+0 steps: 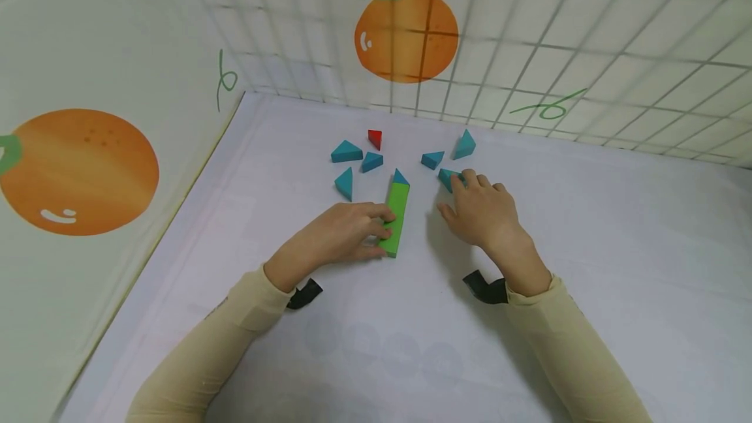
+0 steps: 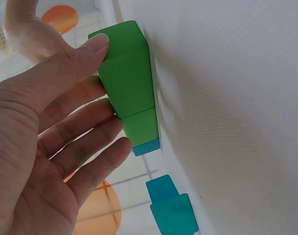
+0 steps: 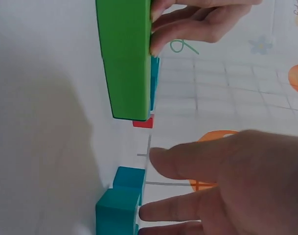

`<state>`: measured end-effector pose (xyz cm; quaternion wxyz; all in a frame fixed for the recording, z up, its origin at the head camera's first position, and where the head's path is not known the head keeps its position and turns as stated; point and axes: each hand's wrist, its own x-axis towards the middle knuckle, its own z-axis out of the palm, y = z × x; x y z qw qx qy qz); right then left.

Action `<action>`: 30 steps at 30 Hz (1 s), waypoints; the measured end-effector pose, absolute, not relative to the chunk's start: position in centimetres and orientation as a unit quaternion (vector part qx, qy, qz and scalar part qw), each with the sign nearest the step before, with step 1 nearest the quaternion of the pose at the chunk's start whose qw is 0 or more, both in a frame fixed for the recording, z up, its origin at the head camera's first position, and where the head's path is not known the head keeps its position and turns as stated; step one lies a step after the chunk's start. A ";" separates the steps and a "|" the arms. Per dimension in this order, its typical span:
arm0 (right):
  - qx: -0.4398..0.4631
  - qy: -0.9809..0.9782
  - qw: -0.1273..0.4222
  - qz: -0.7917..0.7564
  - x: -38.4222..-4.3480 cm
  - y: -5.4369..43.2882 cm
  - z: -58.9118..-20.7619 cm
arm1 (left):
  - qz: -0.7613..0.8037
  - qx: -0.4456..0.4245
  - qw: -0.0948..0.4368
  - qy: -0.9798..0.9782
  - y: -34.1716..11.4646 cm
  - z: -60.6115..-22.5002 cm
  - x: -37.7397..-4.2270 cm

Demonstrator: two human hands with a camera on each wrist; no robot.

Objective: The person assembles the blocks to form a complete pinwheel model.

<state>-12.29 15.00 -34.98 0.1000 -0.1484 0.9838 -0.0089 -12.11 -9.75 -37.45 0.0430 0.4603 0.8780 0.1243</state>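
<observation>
Two green blocks (image 2: 128,81) lie end to end in a column on the white surface, with a small blue triangular block (image 1: 400,177) at the far end. Along their left side rests my left hand (image 1: 349,234); its thumb touches the near end and its fingers are loosely spread against the side. My right hand (image 1: 484,211) is over a teal triangular block (image 1: 448,179) to the right, its index fingertip touching or very near it. The thumb stays apart from that block. In the right wrist view the same teal block (image 3: 117,210) is beside the fingertips.
Left of the column lie several teal triangular blocks (image 1: 346,151) and a small red triangular block (image 1: 375,139). Two more teal triangles (image 1: 465,144) are at the back right. A grid-patterned wall (image 1: 499,51) with a printed orange stands behind; another printed wall (image 1: 70,279) is on the left.
</observation>
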 end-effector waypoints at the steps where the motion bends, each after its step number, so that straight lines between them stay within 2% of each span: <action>1: -0.151 0.983 0.101 -0.014 -12.3 15.0 -35.1 | 0.125 0.461 0.043 0.878 -9.7 -37.5 -12.1; 10: -0.187 0.977 0.087 -0.057 -13.1 14.9 -36.3 | 0.118 0.466 0.032 0.876 -9.7 -37.7 -12.1; 30: -0.232 0.969 0.076 -0.048 -13.7 14.8 -37.1 | 0.129 0.464 0.032 0.876 -9.7 -37.6 -12.2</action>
